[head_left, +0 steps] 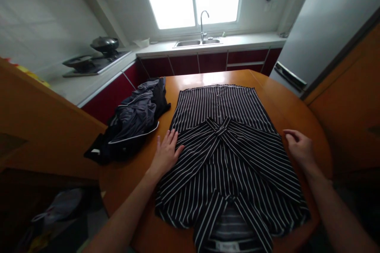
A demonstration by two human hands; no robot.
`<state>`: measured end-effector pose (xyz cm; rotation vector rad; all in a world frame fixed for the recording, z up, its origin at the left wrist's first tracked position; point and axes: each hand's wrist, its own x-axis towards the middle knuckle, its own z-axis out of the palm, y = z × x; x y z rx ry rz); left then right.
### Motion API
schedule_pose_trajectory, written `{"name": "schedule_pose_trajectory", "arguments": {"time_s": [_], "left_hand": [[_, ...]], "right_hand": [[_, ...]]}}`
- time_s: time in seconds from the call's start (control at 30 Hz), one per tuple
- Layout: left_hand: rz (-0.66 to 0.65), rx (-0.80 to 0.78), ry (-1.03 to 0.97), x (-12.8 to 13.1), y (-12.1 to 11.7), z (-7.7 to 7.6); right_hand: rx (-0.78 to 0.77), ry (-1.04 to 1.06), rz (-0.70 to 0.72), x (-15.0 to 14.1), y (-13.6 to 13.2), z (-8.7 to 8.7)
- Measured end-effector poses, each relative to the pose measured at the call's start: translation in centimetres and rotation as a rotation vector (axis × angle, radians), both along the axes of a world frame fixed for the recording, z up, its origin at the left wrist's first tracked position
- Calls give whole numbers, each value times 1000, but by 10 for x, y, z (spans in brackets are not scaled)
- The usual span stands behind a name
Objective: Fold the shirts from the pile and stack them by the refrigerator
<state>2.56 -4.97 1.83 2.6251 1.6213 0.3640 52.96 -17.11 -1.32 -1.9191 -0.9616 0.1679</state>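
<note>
A black shirt with white stripes (192,106) lies front up on the table, its collar (209,217) toward me and its hem at the far side. Both sleeves are folded inward over the front, and their cuffs (221,128) cross at the middle. My left hand (168,150) rests flat with fingers spread, touching the shirt's left edge beside the folded sleeve. At the right edge, my right hand (299,148) is curled, thumb close to the index finger. Its fingertips are right beside the sleeve fold, and I see no cloth between them.
A heap of dark clothes (133,114) lies on the round wooden table (308,126) at the left. Beyond are a counter with a sink (190,42), a stove with a wok (104,43), and a fridge (332,19) at the right. Orange wooden panels flank the table.
</note>
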Motion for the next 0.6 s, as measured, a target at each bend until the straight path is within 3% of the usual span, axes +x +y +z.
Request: {"name": "schedule_pose_trajectory", "arguments": {"time_s": [0.1,0.3,0.4,0.6], "left_hand": [[-156,43,-29,11,-15,10],[-580,-153,-79,33,-45,28],[-642,-208,-40,36,-48,29],[-663,-213,81,35,-48,16]], "right_hand": [[16,-16,9,1,1,-2],[46,10,24,2,1,-5],[54,42,24,2,0,-4],[55,42,35,0,1,-3]]}}
